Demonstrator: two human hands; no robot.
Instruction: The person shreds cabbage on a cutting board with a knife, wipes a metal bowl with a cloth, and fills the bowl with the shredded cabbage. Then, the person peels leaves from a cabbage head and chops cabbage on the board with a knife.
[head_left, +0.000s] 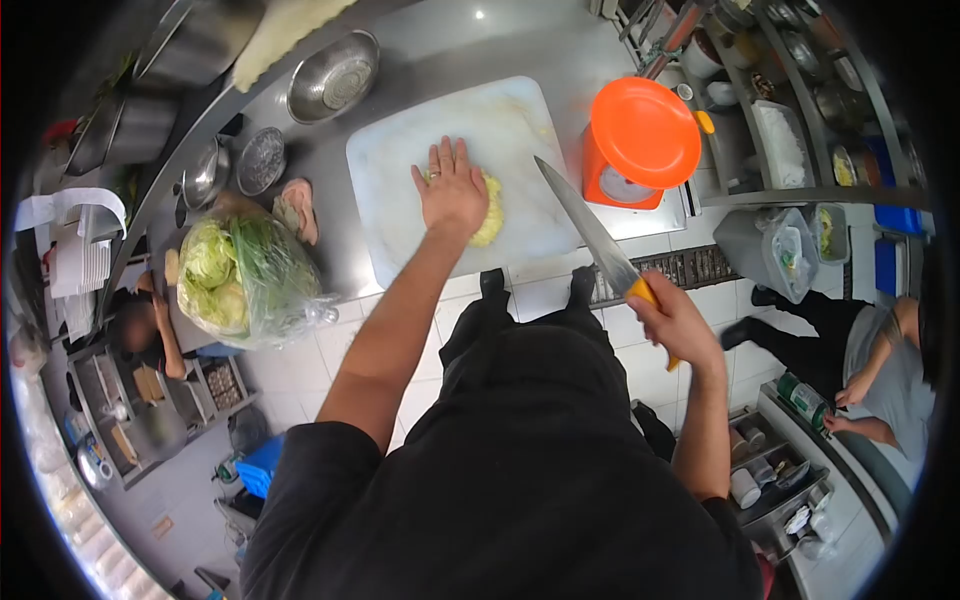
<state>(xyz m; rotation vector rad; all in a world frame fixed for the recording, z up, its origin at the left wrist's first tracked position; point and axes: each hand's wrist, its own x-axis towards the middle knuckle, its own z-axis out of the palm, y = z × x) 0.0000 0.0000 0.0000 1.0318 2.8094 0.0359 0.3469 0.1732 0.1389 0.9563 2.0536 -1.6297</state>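
Note:
My left hand (453, 197) lies flat with its fingers spread, partly over a pale yellow chopped heap (488, 222) on a white cutting board (395, 165). The hand covers part of the heap, and I cannot tell exactly what food it is. In my right hand (673, 318) is a large kitchen knife (590, 225), gripped by its yellow handle. Its blade points up and left, with the tip near the board's right edge. The knife is apart from the heap.
An orange kitchen scale (640, 145) stands right of the board. To the left are a clear bag of lettuce and greens (240, 275), a crumpled pinkish cloth or bag (296, 210) and metal bowls (335, 78). Another person (870, 345) works at the right; one more sits at the left.

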